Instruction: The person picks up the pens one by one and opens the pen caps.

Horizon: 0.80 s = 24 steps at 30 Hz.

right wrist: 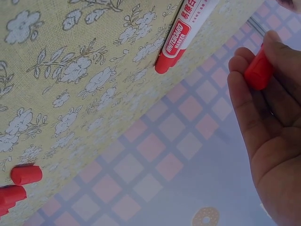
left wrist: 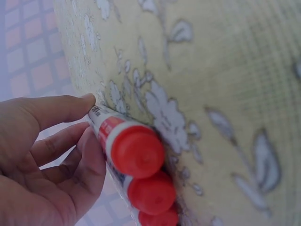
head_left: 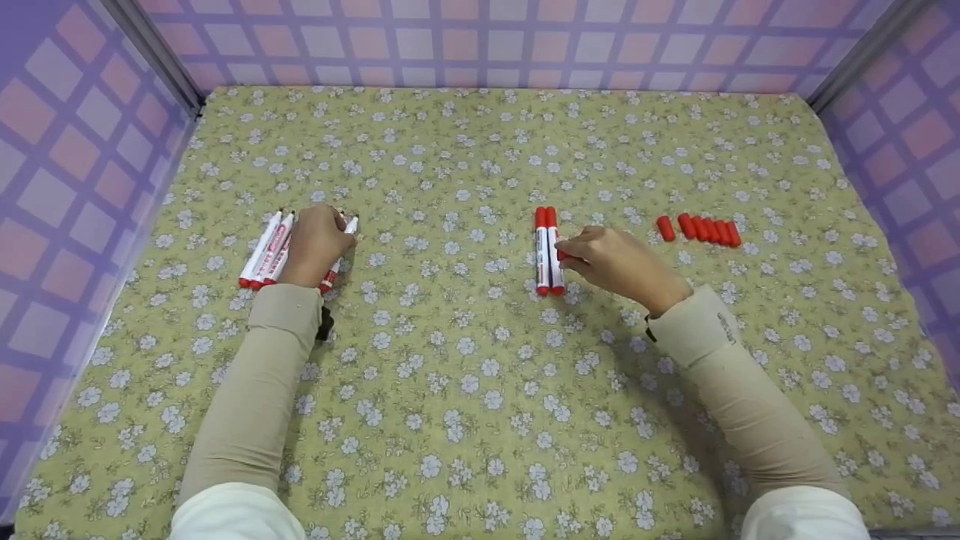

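In the head view my left hand (head_left: 319, 238) is over a row of uncapped whiteboard markers (head_left: 264, 249) with white barrels and red ends. The left wrist view has its thumb and fingers pinching the outermost marker (left wrist: 110, 125), whose red end (left wrist: 138, 151) points at the camera. Between the thumb and fingers of my right hand (head_left: 611, 262) is a red marker cap (right wrist: 259, 70). Just left of that hand, two capped whiteboard markers (head_left: 542, 251) lie side by side, red caps at the far end.
To the right, several loose red caps (head_left: 709, 229) lie in a row, with a single cap (head_left: 665, 228) slightly apart. A yellow floral cloth (head_left: 450, 360) covers the table. Checked panels (head_left: 480, 45) enclose its back and sides.
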Motion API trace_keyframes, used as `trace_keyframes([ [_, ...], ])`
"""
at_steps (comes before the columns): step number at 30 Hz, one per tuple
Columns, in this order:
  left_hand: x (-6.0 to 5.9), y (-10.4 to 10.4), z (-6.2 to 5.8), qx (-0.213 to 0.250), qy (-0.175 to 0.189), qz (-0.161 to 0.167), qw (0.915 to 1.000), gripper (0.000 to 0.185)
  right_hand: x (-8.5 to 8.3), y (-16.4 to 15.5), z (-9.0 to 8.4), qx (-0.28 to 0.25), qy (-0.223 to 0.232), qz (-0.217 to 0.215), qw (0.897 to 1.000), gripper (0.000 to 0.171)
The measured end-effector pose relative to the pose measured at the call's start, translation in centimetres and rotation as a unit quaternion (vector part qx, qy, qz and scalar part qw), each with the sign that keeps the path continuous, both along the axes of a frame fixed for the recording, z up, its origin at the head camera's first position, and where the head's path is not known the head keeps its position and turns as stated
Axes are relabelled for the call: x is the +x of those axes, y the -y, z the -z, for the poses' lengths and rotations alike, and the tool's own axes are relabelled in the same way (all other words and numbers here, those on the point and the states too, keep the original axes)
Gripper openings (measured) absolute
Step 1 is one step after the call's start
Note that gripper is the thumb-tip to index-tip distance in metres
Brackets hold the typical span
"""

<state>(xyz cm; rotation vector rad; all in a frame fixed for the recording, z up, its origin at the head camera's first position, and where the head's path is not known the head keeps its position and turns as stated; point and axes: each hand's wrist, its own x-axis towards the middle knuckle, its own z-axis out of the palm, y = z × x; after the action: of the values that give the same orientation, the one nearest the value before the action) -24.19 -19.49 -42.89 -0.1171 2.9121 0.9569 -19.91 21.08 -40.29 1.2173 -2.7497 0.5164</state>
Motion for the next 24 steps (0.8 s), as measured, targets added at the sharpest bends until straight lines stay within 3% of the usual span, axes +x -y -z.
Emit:
trace_keyframes([
  [6,0.0,0.1,0.0,0.01,0.006,0.004,0.9999,0.044,0.0,0.0,0.0,0.001,0.004,0.002,1.0,0.02],
  [11,-0.1,0.2,-0.1,0.006,0.022,-0.004,0.9997,0.036,0.0,-0.1,0.0,0.001,-0.001,-0.002,1.0,0.021],
  [16,-0.1,0.1,-0.3,0.001,0.023,-0.001,0.9997,0.005,0.0,-0.3,0.1,-0.007,-0.007,-0.001,1.0,0.022],
  [20,-0.1,-0.3,-0.6,-0.007,0.019,0.005,0.9998,0.029,-0.1,-0.5,0.1,-0.01,-0.014,0.001,1.0,0.023],
  [24,-0.1,-1.1,-0.9,-0.006,0.01,0.017,0.9998,0.035,-0.3,-0.8,0.0,-0.008,-0.023,0.012,1.0,0.023],
])
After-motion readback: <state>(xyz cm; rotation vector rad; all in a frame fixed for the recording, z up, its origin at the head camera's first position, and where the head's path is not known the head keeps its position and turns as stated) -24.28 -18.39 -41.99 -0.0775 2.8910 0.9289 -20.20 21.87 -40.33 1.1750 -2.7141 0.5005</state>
